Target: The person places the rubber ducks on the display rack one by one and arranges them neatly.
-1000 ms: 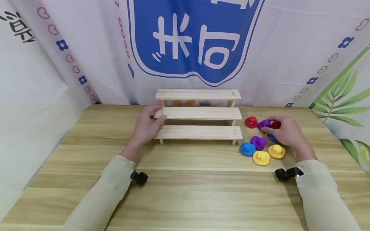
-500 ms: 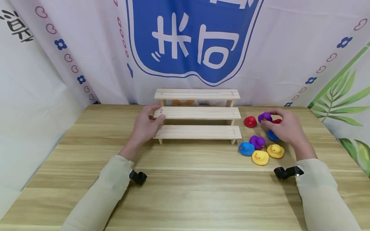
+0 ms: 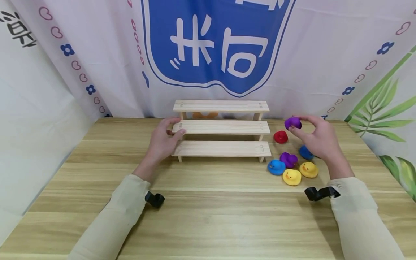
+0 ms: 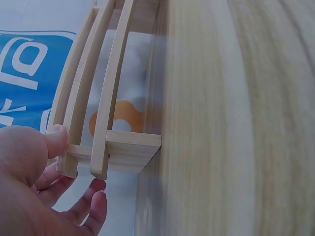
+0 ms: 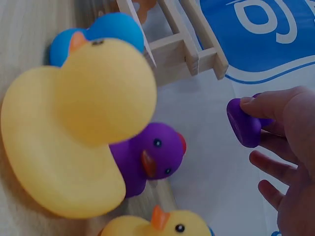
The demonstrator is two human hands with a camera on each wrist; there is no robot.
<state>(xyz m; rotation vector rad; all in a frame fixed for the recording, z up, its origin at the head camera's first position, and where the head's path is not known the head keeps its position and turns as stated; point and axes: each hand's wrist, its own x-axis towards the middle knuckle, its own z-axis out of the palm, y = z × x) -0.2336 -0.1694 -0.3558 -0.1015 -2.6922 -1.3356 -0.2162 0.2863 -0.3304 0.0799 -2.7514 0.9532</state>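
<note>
A three-step wooden display stand [image 3: 221, 127] stands at the back of the table. My left hand [image 3: 164, 139] grips the left end of its middle step, thumb on the board; the left wrist view shows the fingers [image 4: 97, 206] curled near the step ends. My right hand [image 3: 320, 139] pinches a purple rubber duck [image 3: 293, 123] between thumb and fingers, raised right of the stand. In the right wrist view this duck [image 5: 243, 123] is off the table, clear of the other ducks. Below the hand lie a red duck [image 3: 281, 137] and a blue duck [image 3: 306, 152].
Nearer the front right sit another purple duck [image 3: 289, 160], a second blue duck [image 3: 276, 167] and two yellow ducks [image 3: 291, 177], close together. A printed cloth [image 3: 123, 79] hangs right behind the stand. Wood-grain table top [image 3: 208, 220] stretches across the front.
My right hand has lifted the purple duck off the table, upward and slightly left, away from the group. The left hand keeps its hold on the stand.
</note>
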